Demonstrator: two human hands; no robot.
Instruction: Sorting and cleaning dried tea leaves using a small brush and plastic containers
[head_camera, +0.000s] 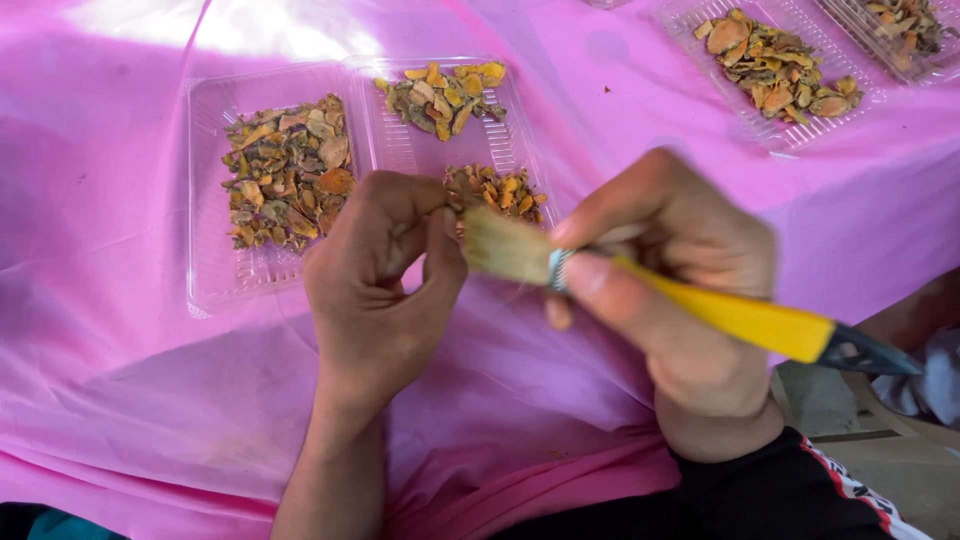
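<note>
Yellow-handled paintbrush with pale bristles and a metal ferrule (640, 290) sits in the right hand (680, 300), which clenches around the ferrule end while the dark handle tip juts out to the right. Its bristles touch the fingertips of the left hand (385, 275), which pinches something small between thumb and fingers; that piece is too hidden to identify, though it is probably 1 of the dried orange-brown root slices. Both hands hover above the pink plastic sheet covering the tabletop (130, 390), just in front of a clear 2-compartment plastic tray (215, 280) holding sorted heaps of those dried slices (285, 170).

As a judgement, the pinch looks slight, so a firm stroke of the bristles could flick the piece out of the fingers and onto the sheet or into the lap. Loosened dust could also fall onto the nearest heap (497, 190), which lies right under the hands. 2 more clear trays of slices (775, 65) stand well apart at the upper right.
</note>
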